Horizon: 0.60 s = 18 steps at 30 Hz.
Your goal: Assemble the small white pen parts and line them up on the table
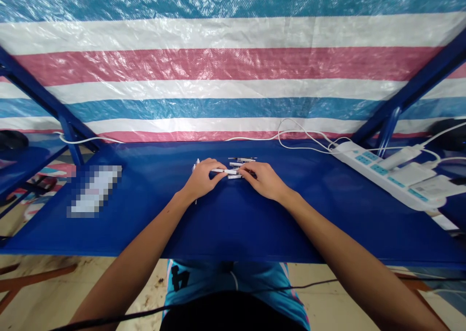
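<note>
Over the middle of the blue table, my left hand (204,176) pinches a slim white pen (224,171) between thumb and fingers. My right hand (262,178) has its fingertips closed at the pen's other end; the exact grip there is too small to make out. Under and behind the fingers lie several pen parts (240,159), white and dark, partly hidden by my right hand. More thin white pieces (197,163) lie just left of my left hand, mostly covered by it.
A white power strip (386,173) with plugged-in chargers (415,168) lies along the table's right side. White cables (306,134) run along the back edge before a striped tarp (233,64). At the left lies a pixelated pale rectangle (95,190). Blue metal posts (71,134) flank the table (145,224).
</note>
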### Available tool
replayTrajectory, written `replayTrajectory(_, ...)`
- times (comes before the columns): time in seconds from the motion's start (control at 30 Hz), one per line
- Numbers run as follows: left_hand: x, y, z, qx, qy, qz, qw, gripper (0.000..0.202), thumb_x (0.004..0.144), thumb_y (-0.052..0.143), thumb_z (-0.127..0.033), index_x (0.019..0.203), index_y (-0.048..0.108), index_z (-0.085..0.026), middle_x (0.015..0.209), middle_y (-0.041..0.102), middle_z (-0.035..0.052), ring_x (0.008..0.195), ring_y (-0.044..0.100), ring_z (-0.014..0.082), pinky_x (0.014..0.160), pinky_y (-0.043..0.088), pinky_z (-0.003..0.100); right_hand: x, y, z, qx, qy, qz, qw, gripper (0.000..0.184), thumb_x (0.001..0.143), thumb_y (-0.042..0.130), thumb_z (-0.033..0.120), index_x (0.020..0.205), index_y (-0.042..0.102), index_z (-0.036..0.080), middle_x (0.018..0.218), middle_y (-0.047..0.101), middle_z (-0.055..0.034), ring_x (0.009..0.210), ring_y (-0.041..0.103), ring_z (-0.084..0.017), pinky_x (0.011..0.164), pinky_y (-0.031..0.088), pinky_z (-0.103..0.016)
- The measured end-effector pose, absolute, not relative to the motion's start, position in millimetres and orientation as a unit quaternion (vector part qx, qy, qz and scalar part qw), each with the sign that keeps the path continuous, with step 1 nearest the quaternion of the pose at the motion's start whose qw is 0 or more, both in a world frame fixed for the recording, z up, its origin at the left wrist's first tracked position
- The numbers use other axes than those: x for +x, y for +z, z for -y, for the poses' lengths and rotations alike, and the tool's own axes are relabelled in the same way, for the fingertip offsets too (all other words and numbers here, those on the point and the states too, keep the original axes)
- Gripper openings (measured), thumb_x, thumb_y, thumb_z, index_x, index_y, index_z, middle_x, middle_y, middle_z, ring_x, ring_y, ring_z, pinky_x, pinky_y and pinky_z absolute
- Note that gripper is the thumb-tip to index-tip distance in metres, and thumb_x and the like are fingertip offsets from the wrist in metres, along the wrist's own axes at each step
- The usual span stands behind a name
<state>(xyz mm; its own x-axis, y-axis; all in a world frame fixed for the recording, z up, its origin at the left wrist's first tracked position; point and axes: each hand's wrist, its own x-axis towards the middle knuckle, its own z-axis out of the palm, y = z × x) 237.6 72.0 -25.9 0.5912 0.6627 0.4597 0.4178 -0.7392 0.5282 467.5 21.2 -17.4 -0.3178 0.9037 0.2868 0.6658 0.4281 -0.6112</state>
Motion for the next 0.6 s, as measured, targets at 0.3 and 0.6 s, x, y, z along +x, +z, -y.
replayTrajectory(0.3, 237.3, -25.0, -72.0, 0.872, 0.329, -0.310, 0.188, 0.023, 0.098, 0.060, -0.038, 0.095, 0.076, -0.022, 0.090, 0.078, 0.0071, 0.086, 0.070, 0.0249, 0.086, 0.056, 0.039, 465.8, -17.0, -20.6, -0.495, 0.205, 0.785, 0.311, 0.019, 0.098, 0.053, 0.027, 0.084, 0.065, 0.021, 0.078, 0.069, -0.0037, 0.070, 0.061, -0.018, 0.070, 0.044, -0.029)
replayTrajectory(0.6, 237.6, -26.9, -72.6, 0.875, 0.329, -0.304, 0.184, 0.021, 0.098, 0.060, -0.036, 0.094, 0.075, -0.021, 0.089, 0.078, 0.0070, 0.085, 0.070, 0.0245, 0.085, 0.055, 0.038, 464.4, -14.0, -18.7, -0.497, 0.217, 0.777, 0.319, 0.002, 0.090, 0.058, 0.024, 0.088, 0.058, 0.023, 0.077, 0.065, -0.0009, 0.065, 0.056, -0.016, 0.064, 0.042, -0.028)
